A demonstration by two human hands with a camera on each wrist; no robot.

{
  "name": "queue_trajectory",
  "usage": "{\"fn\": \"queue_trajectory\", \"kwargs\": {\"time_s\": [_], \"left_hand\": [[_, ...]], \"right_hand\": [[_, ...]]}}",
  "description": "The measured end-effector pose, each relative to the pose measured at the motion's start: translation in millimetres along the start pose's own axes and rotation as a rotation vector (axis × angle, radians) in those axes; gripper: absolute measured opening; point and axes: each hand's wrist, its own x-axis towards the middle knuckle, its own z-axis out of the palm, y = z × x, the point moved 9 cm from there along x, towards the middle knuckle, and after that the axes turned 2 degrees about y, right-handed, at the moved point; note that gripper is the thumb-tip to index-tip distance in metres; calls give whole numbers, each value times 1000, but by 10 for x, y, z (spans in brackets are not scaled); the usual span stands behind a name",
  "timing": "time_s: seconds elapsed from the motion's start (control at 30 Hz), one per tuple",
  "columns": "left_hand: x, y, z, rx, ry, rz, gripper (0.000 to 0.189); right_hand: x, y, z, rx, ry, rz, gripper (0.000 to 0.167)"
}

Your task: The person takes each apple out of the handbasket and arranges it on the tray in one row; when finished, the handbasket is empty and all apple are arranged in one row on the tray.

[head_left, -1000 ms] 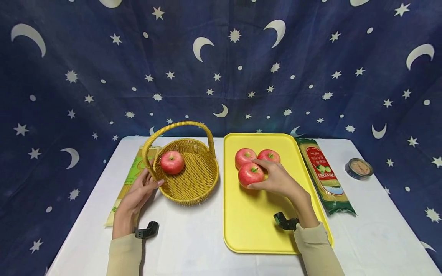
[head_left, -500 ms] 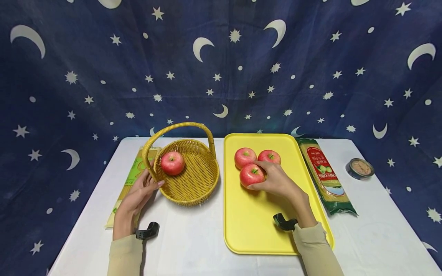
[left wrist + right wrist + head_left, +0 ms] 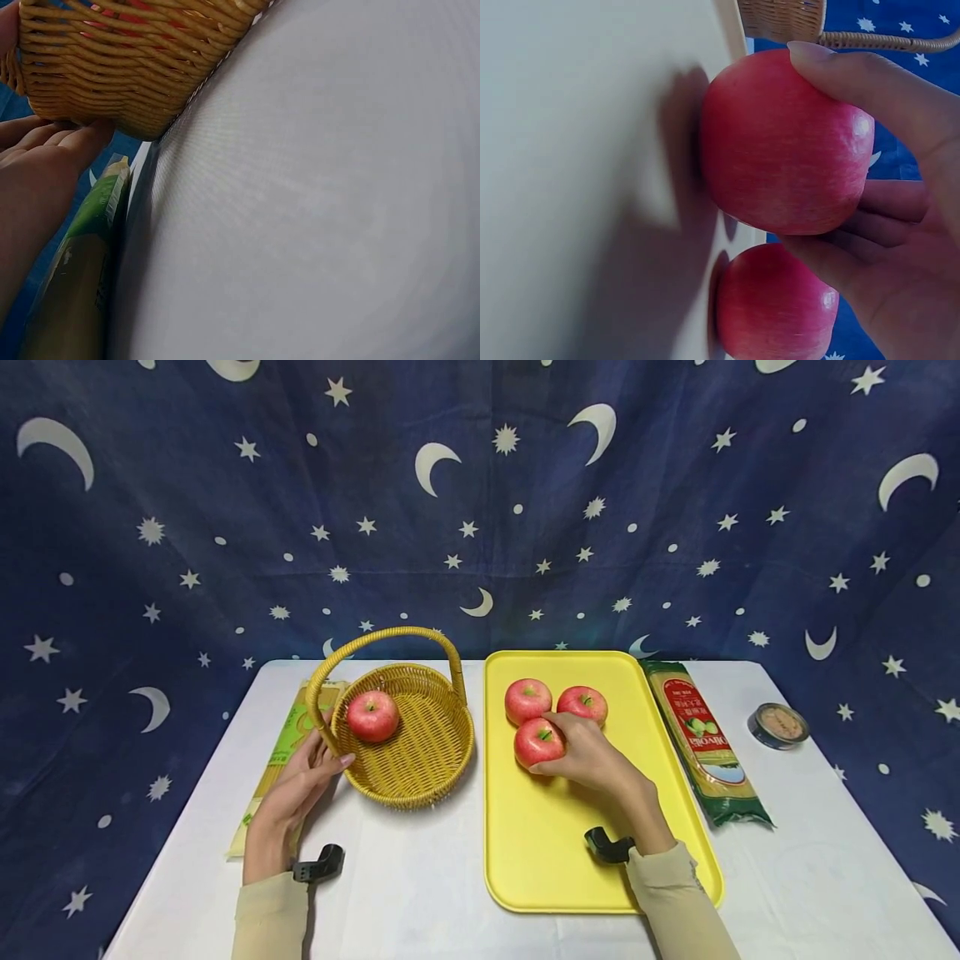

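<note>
My right hand (image 3: 592, 756) grips a red apple (image 3: 539, 742) over the yellow tray (image 3: 555, 868). In the right wrist view the thumb lies on one side of this apple (image 3: 780, 142) and fingers on the other. Whether it touches the tray I cannot tell. Two more apples, one at the left (image 3: 527, 701) and one at the right (image 3: 582, 705), sit just behind it. My left hand (image 3: 296, 789) holds the near-left side of the wicker basket (image 3: 420, 752), thumb at the rim and fingers against the outside. Inside the basket lies one apple (image 3: 372, 716).
A green-labelled noodle packet (image 3: 281, 747) lies partly beneath my left hand and the basket. To the tray's right are a red-labelled noodle packet (image 3: 701, 739) and a small round tin (image 3: 780, 727). A star-patterned cloth (image 3: 480, 510) hangs behind the white table (image 3: 405, 885).
My right hand and the apple in it have shifted slightly left. The left hand and the basket stay in place.
</note>
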Motion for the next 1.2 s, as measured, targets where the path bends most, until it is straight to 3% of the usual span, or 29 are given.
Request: {"fn": "queue_trajectory", "kwargs": {"time_s": [0.33, 0.67, 0.93, 1.2], "left_hand": [[26, 29, 2, -3, -11, 14, 97], [19, 14, -3, -2, -17, 12, 97], [2, 8, 3, 11, -19, 13, 97], [-8, 7, 9, 18, -18, 17, 96]], "right_hand": [[33, -6, 40, -29, 1, 12, 73], [-15, 78, 53, 23, -113, 109, 82], [-19, 60, -22, 17, -86, 73, 70], [-17, 72, -21, 9, -76, 61, 70]]}}
